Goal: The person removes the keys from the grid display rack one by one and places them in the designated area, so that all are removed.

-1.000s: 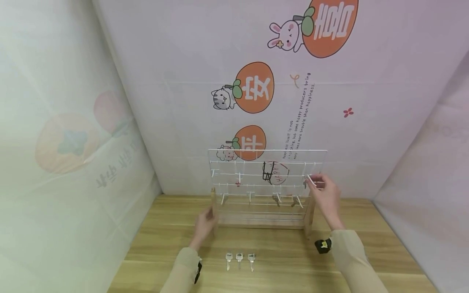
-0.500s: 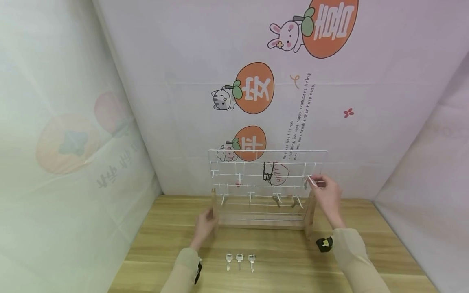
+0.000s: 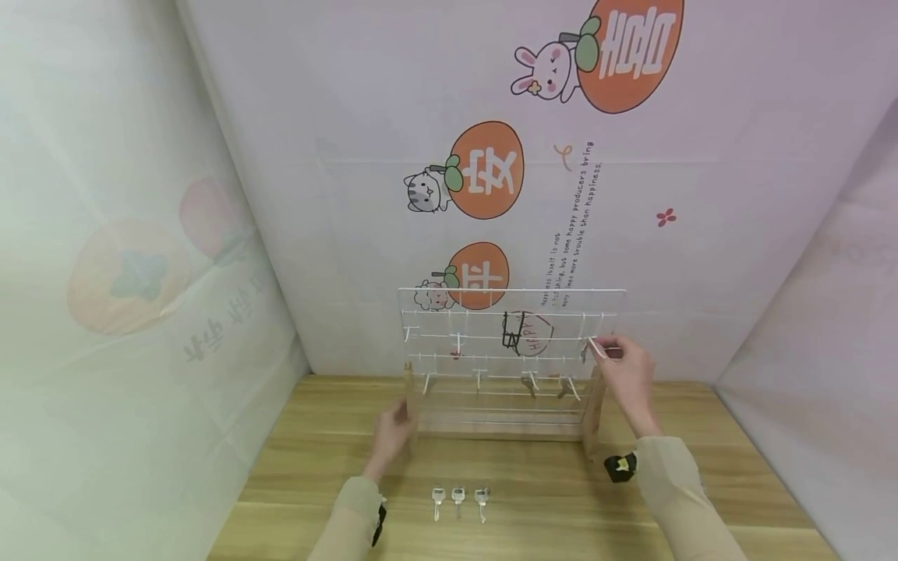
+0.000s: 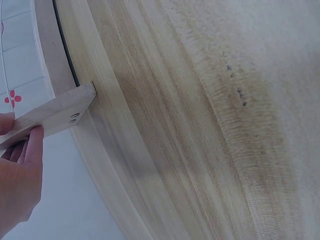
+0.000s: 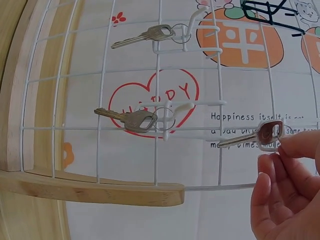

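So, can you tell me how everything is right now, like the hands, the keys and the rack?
Left hand: gripping the wooden side post.
Right hand: pinching a key by its ring end.
Pinched key: at a hook; can't tell if it's on.
Two other keys: hanging on hooks.
Three keys: lying in a row on the table.
Wire rack: standing upright.
Black wire piece: hanging on the rack.

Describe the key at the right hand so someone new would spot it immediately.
A white wire grid stands on the wooden table. Near its right edge, the right hand pinches a metal key at its ring end. Three loose keys lie on the table and hanging keys show lower on the grid; only this one has a hand on it.
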Demonstrator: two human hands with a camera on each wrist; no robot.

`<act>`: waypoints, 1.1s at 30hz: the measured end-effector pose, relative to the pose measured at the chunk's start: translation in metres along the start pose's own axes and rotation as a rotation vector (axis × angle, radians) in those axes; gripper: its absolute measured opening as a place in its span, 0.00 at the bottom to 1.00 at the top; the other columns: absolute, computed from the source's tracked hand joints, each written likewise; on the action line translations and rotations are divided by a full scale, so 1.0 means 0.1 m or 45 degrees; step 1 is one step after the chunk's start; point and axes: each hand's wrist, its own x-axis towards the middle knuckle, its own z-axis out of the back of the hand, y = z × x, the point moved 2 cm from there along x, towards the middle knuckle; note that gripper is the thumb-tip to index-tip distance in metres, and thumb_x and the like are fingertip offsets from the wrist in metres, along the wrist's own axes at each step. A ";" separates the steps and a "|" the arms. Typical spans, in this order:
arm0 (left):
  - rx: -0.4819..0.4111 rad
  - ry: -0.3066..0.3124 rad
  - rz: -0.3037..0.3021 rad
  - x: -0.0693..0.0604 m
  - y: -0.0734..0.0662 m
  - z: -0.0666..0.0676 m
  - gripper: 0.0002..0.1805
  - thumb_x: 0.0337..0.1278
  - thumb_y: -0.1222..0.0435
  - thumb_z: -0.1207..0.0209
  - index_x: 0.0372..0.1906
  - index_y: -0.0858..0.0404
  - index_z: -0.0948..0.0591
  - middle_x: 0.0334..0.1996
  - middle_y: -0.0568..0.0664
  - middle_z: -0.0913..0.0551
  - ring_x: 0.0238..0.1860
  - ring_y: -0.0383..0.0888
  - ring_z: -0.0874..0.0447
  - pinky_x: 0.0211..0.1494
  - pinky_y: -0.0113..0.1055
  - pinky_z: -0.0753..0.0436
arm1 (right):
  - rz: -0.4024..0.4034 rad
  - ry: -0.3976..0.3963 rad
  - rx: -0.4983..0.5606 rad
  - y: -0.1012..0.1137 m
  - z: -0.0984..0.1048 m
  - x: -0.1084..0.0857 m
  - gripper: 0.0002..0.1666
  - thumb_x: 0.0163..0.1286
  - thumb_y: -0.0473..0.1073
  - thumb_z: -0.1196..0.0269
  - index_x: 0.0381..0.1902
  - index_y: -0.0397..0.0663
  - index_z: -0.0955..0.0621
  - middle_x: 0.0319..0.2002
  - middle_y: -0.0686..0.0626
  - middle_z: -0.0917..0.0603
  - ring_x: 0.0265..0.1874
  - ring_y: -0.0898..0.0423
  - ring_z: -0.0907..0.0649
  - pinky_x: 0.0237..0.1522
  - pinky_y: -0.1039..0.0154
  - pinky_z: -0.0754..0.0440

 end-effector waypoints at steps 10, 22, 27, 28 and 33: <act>0.012 0.000 -0.006 -0.01 -0.02 0.00 0.24 0.58 0.73 0.38 0.61 0.75 0.24 0.54 0.71 0.18 0.56 0.65 0.18 0.62 0.55 0.17 | 0.019 0.039 0.037 -0.02 0.03 -0.04 0.12 0.68 0.40 0.37 0.43 0.37 0.16 0.42 0.35 0.12 0.28 0.81 0.27 0.29 0.85 0.23; -0.016 0.015 -0.005 -0.02 -0.03 0.01 0.25 0.58 0.73 0.38 0.61 0.75 0.24 0.55 0.71 0.18 0.57 0.65 0.18 0.62 0.54 0.17 | 0.067 0.091 0.129 -0.02 0.04 -0.09 0.09 0.66 0.34 0.39 0.42 0.33 0.19 0.47 0.34 0.13 0.34 0.76 0.21 0.37 0.89 0.23; -0.018 0.017 -0.002 -0.02 -0.03 0.01 0.24 0.58 0.73 0.38 0.61 0.76 0.25 0.54 0.71 0.18 0.56 0.65 0.18 0.61 0.54 0.16 | 0.057 0.126 0.142 -0.03 0.05 -0.11 0.11 0.69 0.36 0.40 0.44 0.34 0.21 0.47 0.35 0.13 0.35 0.78 0.22 0.38 0.89 0.23; -0.017 0.021 -0.003 -0.02 -0.04 0.01 0.24 0.58 0.74 0.39 0.61 0.76 0.25 0.55 0.72 0.18 0.57 0.65 0.18 0.61 0.54 0.16 | 0.059 0.122 0.146 -0.03 0.05 -0.11 0.11 0.69 0.36 0.40 0.44 0.33 0.21 0.47 0.35 0.13 0.35 0.80 0.23 0.37 0.89 0.23; -0.023 0.020 0.004 -0.01 -0.04 0.01 0.25 0.58 0.74 0.39 0.61 0.76 0.25 0.55 0.72 0.19 0.57 0.65 0.18 0.62 0.55 0.17 | 0.081 0.087 0.184 -0.03 0.05 -0.13 0.11 0.68 0.35 0.38 0.45 0.32 0.21 0.45 0.33 0.14 0.33 0.81 0.24 0.37 0.89 0.23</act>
